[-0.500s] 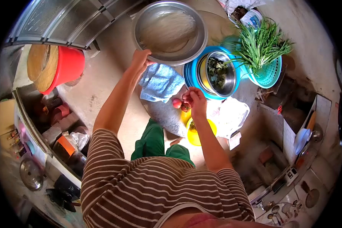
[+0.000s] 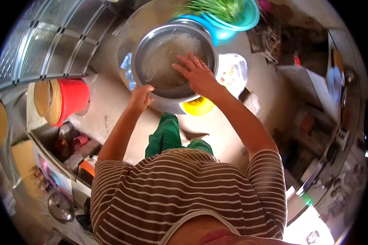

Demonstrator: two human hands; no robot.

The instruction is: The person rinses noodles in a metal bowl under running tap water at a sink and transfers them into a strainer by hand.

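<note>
A large metal basin [image 2: 140, 65] is in front of me above the round table, holding what look like pale, translucent strands [image 2: 163, 59]. My left hand [image 2: 140, 98] is closed on its near left rim, thumb over the edge. Inside the basin's right half, my right hand [image 2: 200, 79] reaches over the contents with fingers spread; whether they touch the strands I cannot tell. Under the near rim, a yellow bowl [image 2: 198, 107] partly shows. A blue cloth [image 2: 128, 69] peeks out at the basin's left. The tomatoes are hidden.
Beyond the basin stand a blue tub [image 2: 208, 29] and a turquoise colander [image 2: 251, 17] with long green leaves [image 2: 218, 7]. A white plastic bag [image 2: 235, 71] lies to the right. On the far left is a red bucket [image 2: 74, 98]; a brick stove area lies right.
The basin has come closer to me, covering most of the cloth and the tomatoes. My right hand has left the tomatoes and moved over the basin, its fingers spreading. The view has shifted.
</note>
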